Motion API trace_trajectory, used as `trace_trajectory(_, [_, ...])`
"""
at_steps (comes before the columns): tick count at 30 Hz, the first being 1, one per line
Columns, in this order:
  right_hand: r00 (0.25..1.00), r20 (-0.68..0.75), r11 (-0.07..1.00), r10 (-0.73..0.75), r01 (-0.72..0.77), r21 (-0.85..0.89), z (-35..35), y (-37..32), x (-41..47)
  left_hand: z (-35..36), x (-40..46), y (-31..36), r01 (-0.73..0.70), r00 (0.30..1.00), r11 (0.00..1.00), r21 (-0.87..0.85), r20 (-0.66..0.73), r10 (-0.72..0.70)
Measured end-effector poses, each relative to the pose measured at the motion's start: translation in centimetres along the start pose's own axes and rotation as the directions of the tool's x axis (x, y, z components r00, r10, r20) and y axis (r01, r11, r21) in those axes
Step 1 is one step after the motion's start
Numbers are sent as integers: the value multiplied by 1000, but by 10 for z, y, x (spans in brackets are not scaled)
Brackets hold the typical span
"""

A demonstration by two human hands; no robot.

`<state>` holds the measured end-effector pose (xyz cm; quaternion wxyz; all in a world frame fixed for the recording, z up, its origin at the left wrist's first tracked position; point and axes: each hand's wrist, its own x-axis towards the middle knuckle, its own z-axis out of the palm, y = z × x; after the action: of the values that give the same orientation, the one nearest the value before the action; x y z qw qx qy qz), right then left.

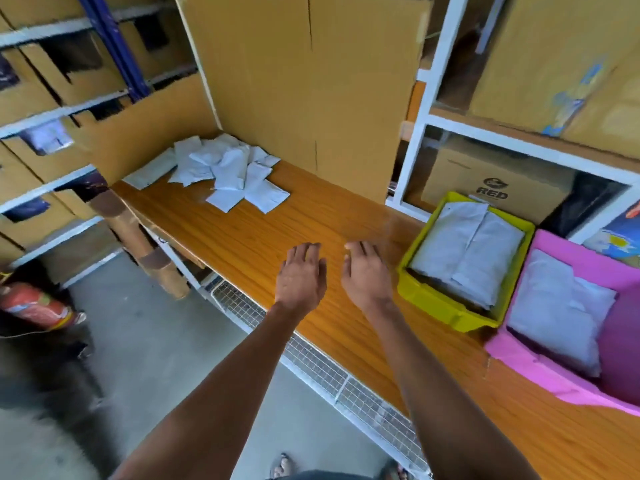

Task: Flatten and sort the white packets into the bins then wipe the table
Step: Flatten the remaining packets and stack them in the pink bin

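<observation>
Nearest the camera, two bare forearms reach out over the front edge of the long orange-brown wooden table (pixel 263 233). The left hand (pixel 300 276) and the right hand (pixel 363 271) sit side by side, close together but apart, palms down above the bare wood, fingers relaxed and slightly spread, holding nothing. Whether the fingertips touch the tabletop cannot be told.

To the right of the right hand, a yellow rectangular plastic bin (pixel 440 303) stands on the table; flattened grey-white packets (pixel 467 251) lie stacked inside it. Just beside it, further right, a pink bin (pixel 540 368) holds another flattened grey-white packet (pixel 557 306).

Below the table edge runs a white wire-mesh shelf (pixel 332 372). On the grey floor at the left lies a red fire extinguisher (pixel 34 306), blurred.

At the far left end of the table a loose heap of crumpled white packets (pixel 225 168) lies well apart from both hands and both bins. Behind the heap a tall brown cardboard sheet (pixel 304 84) stands upright. Shelves with brown cardboard boxes (pixel 498 188) fill the background.
</observation>
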<state>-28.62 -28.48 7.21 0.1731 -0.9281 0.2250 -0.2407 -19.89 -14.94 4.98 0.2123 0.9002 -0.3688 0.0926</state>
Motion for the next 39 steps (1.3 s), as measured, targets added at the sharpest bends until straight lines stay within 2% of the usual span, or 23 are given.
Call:
trace_trajectory(8, [986,150,997,-75,70,37,81,-118,8,-43,-35,-136,175,985,984,36,9,-175])
trace_trajectory(16, [963,219,988,-154,146,53,141,-169,52,-58,-16,-215,277,961,960,34,17,-278])
trace_trajectory(26, [968,204,988,-149,135,81,233,-209,176,-50,89,-310,287,955,952,105,46,-293])
trace_trajectory(31, [966,207,985,-157,139,97,266,-223,242,-53,155,-347,297,953,948,113,18,-301])
trace_trajectory(39, [970,218,991,-110,92,94,326,-243,317,-43,231,-412,321,941,940,118,75,-330])
